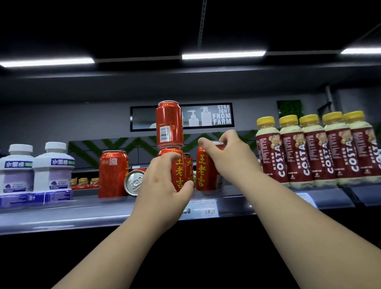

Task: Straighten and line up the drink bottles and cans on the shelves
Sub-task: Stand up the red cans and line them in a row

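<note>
Wanglaoji cans (112, 173), red, sit mid-shelf between white juice jugs (53, 165) to your left and a row of Costa bottles (321, 151) to your right. The group is untidy. The leftmost can stands upright with its code panel facing out. The tipped can (134, 182) lies on its side just beside it, lid toward you. The stacked can (169, 124) is balanced on the lower can (179, 168), barcode outward. A darker can (188, 165) is tucked behind, mostly hidden.

Your left hand (162, 181) wraps the lower can, fingers curled round its side and thumb low on the front. Your right hand (227, 155) pinches the top rim of the right can (204, 170), thumb and fingertips on the lid edge. Both held cans stand on the shelf (53, 216), near its front edge. They are close together, but I cannot tell whether they touch.

Step in hand, by my read: squaring up the two front cans, labels forward. It is early in the job, with most of the group not yet sorted.

The next move calls for care with the stack, since any slide or twist of the lower can may topple the one above. Lift the stacked can down first, then stand the tipped can up and bring all into one row along the front edge. The Costa bottles look lined up, and so do the jugs.
</note>
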